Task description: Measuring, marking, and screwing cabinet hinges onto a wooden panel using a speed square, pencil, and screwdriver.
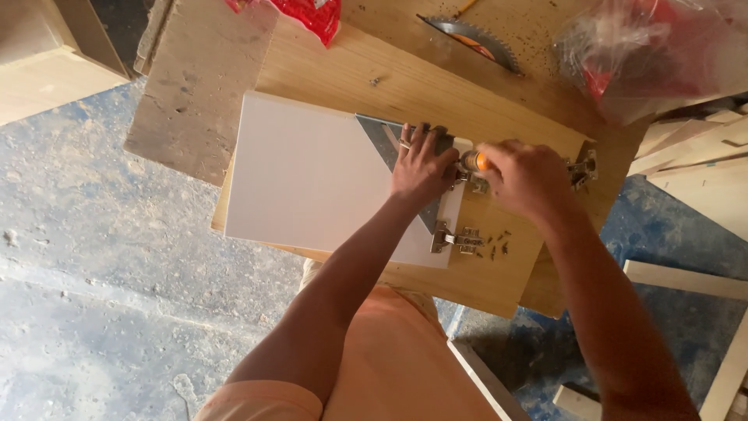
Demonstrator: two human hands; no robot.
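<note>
The left hand (pixel 421 165) lies flat, fingers spread, on a metal square (pixel 379 137) that rests on the white panel (pixel 312 179). Just right of those fingers, the right hand (pixel 526 178) is closed around an orange-handled screwdriver (pixel 474 161). A hinge (pixel 458 239) sits on the panel's edge below both hands, loose screws (pixel 497 243) beside it on the wooden bench (pixel 436 86).

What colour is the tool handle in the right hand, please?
Orange, on the screwdriver in the right hand; head view.

White panel (pixel 312 175) flat; orange-handled screwdriver (pixel 475 161), prob. gripped.
</note>
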